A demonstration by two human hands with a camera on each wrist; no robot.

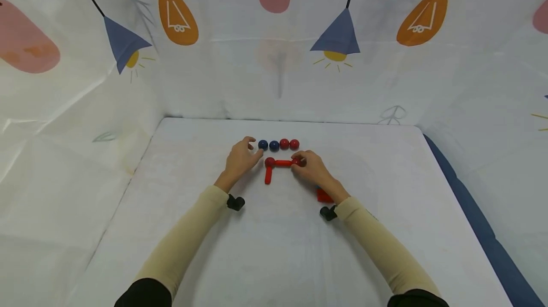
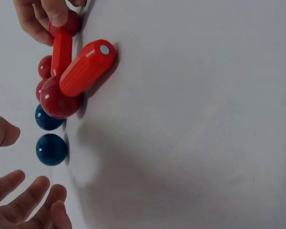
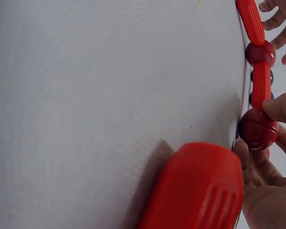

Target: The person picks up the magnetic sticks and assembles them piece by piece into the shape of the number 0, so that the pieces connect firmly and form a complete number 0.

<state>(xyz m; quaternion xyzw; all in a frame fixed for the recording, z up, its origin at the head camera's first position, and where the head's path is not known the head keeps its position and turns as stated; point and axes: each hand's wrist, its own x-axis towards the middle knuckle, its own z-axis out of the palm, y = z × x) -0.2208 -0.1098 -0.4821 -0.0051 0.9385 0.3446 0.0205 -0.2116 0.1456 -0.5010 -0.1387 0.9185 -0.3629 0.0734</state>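
Note:
My right hand (image 1: 312, 166) pinches a dark red ball (image 3: 258, 129) between thumb and fingers. From that ball a red magnetic rod (image 1: 283, 163) runs left to a second red ball (image 1: 269, 162). A second rod (image 1: 268, 175) points from this corner ball toward me; its free end shows a pale round tip in the left wrist view. My left hand (image 1: 241, 157) hovers left of the corner ball, fingers spread and holding nothing. Closest to its fingertips is a blue ball (image 2: 51, 149).
Behind the joined pieces, two blue balls and two red balls (image 1: 289, 144) form a row. Under my right wrist lies another red rod-like piece (image 3: 195, 186), partly hidden, with a bit of blue beside it. A white sheet with printed lamps surrounds the white table (image 1: 274, 250).

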